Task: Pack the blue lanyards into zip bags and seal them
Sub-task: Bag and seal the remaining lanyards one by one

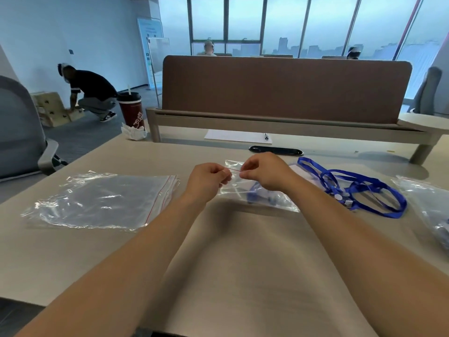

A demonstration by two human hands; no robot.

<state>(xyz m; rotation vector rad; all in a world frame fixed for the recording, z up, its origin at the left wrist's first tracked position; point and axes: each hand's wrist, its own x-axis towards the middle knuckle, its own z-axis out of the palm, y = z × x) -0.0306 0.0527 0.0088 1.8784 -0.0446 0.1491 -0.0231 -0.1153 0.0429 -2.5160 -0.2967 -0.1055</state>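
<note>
Both hands pinch the red zip strip [232, 169] of a zip bag [261, 195] at desk centre, left hand [209, 181] and right hand [264, 172] close together on the top edge, a bunched blue lanyard [258, 194] inside it. Judgement: film is light, limp and slick, lanyard soft and floppy, so grip the stiffer zip rail and run pinched fingertips along it, not the bag body. Count: one bag in hand, a stack of empty zip bags [102, 200] left (number unclear), loose lanyards [359, 188] tangled right, apparently two or more, and a filled bag [432, 210] at the right edge.
</note>
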